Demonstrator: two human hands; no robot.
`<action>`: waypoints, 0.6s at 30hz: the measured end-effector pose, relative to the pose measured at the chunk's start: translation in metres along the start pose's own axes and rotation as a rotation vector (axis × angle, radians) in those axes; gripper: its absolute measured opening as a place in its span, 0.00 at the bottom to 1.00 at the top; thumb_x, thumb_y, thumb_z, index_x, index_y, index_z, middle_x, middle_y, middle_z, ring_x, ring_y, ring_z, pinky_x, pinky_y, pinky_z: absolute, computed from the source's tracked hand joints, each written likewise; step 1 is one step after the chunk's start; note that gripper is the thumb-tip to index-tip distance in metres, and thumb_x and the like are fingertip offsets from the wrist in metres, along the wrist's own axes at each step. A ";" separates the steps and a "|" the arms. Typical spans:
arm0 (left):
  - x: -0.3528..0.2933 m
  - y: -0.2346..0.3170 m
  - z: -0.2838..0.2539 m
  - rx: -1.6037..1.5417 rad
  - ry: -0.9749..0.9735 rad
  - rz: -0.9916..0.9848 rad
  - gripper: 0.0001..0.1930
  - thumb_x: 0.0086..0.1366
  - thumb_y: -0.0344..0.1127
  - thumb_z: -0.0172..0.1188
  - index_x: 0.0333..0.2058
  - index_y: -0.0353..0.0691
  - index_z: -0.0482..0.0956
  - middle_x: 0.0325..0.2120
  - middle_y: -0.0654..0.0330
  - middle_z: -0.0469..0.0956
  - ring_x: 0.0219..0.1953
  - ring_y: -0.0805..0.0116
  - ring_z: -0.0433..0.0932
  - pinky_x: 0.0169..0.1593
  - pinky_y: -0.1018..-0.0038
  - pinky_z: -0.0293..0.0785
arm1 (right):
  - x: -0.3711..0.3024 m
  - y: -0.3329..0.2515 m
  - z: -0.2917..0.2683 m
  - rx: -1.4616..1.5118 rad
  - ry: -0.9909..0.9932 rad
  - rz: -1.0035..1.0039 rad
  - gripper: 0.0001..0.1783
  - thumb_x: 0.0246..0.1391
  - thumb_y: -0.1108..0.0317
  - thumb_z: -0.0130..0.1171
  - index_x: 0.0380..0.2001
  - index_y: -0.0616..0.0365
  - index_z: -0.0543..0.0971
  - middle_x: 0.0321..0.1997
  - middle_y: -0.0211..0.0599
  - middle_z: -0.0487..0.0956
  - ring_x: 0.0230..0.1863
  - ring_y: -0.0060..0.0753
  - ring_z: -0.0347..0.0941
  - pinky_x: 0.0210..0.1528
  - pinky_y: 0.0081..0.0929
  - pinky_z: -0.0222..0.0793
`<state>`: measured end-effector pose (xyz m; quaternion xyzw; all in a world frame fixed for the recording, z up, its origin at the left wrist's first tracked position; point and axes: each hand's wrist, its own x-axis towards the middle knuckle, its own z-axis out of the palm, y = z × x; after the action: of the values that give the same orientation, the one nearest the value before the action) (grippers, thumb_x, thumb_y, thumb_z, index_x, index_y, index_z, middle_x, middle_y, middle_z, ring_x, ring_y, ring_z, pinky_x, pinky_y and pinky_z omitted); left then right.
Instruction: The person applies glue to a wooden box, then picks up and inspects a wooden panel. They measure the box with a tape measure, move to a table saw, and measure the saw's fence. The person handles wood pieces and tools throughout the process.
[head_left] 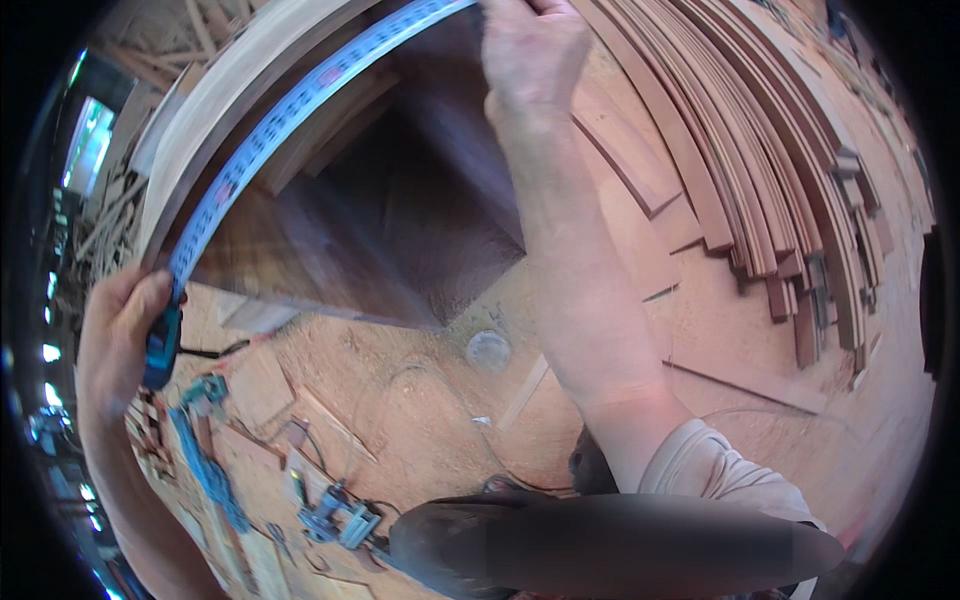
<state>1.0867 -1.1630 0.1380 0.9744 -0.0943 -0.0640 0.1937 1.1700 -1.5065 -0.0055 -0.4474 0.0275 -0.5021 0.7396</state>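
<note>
the left hand (125,325) is wrapped round the case (160,355), thumb pressed by the tape's mouth, likely to stop the blade sliding. the tape (268,140) runs up beside the pale board (203,132) to the right hand (537,55), presumably stretched between both so it lies straight; whether it touches the wood i cannot tell. the right hand's fingers are curled, but the picture's edge cuts them off, so their pinch is unclear. planks (740,150) lie stacked to the right, perhaps to leave working room.

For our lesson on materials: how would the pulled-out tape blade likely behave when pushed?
Looking thin and narrow, the tape blade would probably flex readily. Spanning between left hand and right hand, it might buckle or twist midway.
</note>
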 end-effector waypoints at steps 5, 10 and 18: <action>-0.004 0.008 0.007 0.017 0.089 -0.097 0.18 0.73 0.45 0.58 0.30 0.37 0.80 0.20 0.74 0.67 0.24 0.84 0.63 0.28 0.80 0.57 | 0.001 -0.004 -0.006 -0.062 0.056 0.034 0.08 0.52 0.70 0.68 0.27 0.64 0.83 0.24 0.34 0.83 0.24 0.25 0.77 0.32 0.26 0.74; -0.003 0.015 0.007 -0.049 0.051 -0.055 0.17 0.74 0.45 0.58 0.31 0.37 0.80 0.21 0.76 0.68 0.23 0.86 0.61 0.26 0.81 0.56 | 0.003 -0.010 -0.009 -0.037 0.072 0.087 0.11 0.51 0.68 0.68 0.30 0.68 0.84 0.26 0.39 0.85 0.28 0.27 0.81 0.35 0.28 0.77; -0.006 0.022 0.008 -0.107 0.052 -0.151 0.16 0.75 0.44 0.58 0.34 0.37 0.81 0.22 0.76 0.71 0.23 0.88 0.63 0.26 0.84 0.59 | 0.001 -0.021 -0.014 0.001 0.018 0.180 0.13 0.52 0.67 0.68 0.35 0.68 0.82 0.25 0.38 0.85 0.27 0.32 0.83 0.36 0.30 0.79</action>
<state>1.0759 -1.1847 0.1396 0.9683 -0.0121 -0.0582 0.2424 1.1488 -1.5182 0.0006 -0.4381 0.0741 -0.4375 0.7818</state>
